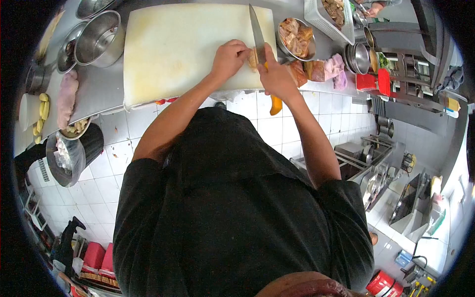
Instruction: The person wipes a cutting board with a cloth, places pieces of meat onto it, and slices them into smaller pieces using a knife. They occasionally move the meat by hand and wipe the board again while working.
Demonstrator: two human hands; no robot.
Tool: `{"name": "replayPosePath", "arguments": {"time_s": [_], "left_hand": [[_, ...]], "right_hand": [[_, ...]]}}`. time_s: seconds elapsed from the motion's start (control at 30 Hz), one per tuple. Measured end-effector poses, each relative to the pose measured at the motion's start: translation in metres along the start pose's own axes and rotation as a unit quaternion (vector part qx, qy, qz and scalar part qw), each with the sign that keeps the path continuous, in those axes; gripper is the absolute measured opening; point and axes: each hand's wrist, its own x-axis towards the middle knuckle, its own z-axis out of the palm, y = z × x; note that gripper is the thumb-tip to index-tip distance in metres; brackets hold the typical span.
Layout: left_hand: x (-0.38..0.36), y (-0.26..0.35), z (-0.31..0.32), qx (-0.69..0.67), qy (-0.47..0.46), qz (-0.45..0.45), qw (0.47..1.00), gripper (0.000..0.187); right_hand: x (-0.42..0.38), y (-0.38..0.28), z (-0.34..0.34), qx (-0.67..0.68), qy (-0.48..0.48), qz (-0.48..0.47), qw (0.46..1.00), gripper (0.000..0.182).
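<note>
A large knife (pixel 256 30) with a yellow handle is in my right hand (pixel 277 78), the fingers wrapped round the grip. Its blade points away from me across the right part of the white cutting board (pixel 178 47). My left hand (pixel 229 59) rests on the board with curled fingers against a small brownish piece of meat (pixel 253 59), just left of the blade. Part of that piece is hidden by the fingers and the knife. Right of the board, a metal bowl (pixel 297 38) holds chunks of browned meat. More browned meat (pixel 299 73) lies beside my right hand.
A white plastic basket (pixel 321 22) of food stands at the back right. Metal pots (pixel 106 42) are left of the board, near a long pale piece of meat (pixel 67 99). A purple-pink cloth (pixel 336 69) lies to the right. Another person's hand (pixel 375 9) shows at the top right.
</note>
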Motion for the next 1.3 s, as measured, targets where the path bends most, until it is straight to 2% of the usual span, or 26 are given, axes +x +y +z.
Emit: {"name": "replayPosePath", "arguments": {"time_s": [0.1, 0.2, 0.33, 0.37, 0.47, 0.5, 0.53, 0.6, 0.7, 0.93, 1.0, 1.03, 1.13, 1.23, 1.3], "left_hand": [[0.001, 0.002, 0.001, 0.009, 0.006, 0.008, 1.0, 0.015], [0.0, 0.0, 0.005, 0.033, 0.004, 0.035, 0.999, 0.014], [0.0, -0.001, 0.006, 0.054, -0.009, 0.047, 0.997, 0.014], [-0.003, 0.0, 0.006, 0.049, -0.016, 0.047, 0.998, 0.013], [0.003, -0.002, 0.001, 0.02, -0.01, 0.026, 0.999, 0.013], [0.003, 0.0, 0.0, -0.006, -0.002, 0.0, 1.0, 0.012], [0.001, 0.002, -0.001, -0.033, 0.004, -0.028, 0.999, 0.012], [0.001, 0.003, -0.002, -0.035, 0.012, -0.028, 0.999, 0.012], [0.002, 0.001, 0.001, -0.031, 0.01, -0.021, 0.999, 0.012], [0.002, -0.007, 0.005, 0.062, -0.007, 0.065, 0.996, 0.013], [0.002, -0.007, 0.002, 0.042, -0.006, 0.049, 0.998, 0.013], [0.002, -0.005, 0.0, 0.032, -0.003, 0.038, 0.999, 0.013], [0.002, -0.001, -0.004, -0.049, 0.023, -0.048, 0.997, 0.011], [0.002, 0.0, -0.002, -0.066, 0.037, -0.056, 0.996, 0.01], [0.003, -0.004, 0.0, -0.029, 0.011, -0.032, 0.999, 0.011]], "right_hand": [[-0.012, 0.01, 0.023, -0.015, 0.041, -0.034, 0.998, 0.071], [-0.021, 0.002, 0.034, -0.014, 0.042, -0.019, 0.999, 0.076], [0.012, 0.018, 0.045, -0.047, 0.077, -0.021, 0.996, 0.074], [0.02, 0.02, 0.042, -0.068, 0.106, -0.051, 0.991, 0.072], [0.026, 0.003, 0.015, 0.059, -0.005, 0.031, 0.998, 0.071], [0.021, 0.001, 0.012, 0.075, 0.01, 0.014, 0.997, 0.07], [0.012, -0.004, 0.01, 0.056, 0.0, 0.023, 0.998, 0.071], [-0.004, -0.016, 0.007, 0.021, -0.017, 0.042, 0.999, 0.071], [-0.011, -0.003, 0.032, -0.06, 0.061, -0.034, 0.996, 0.077], [0.022, 0.018, 0.05, -0.023, 0.091, -0.055, 0.994, 0.076], [0.04, 0.022, 0.04, 0.003, 0.067, -0.045, 0.997, 0.075], [0.026, -0.002, 0.019, 0.087, 0.005, 0.021, 0.996, 0.072], [0.004, -0.02, 0.012, 0.069, -0.006, 0.041, 0.997, 0.073], [0.002, -0.005, 0.04, 0.021, 0.042, -0.001, 0.999, 0.075], [0.0, -0.003, 0.046, -0.019, 0.075, -0.023, 0.997, 0.076]]}}
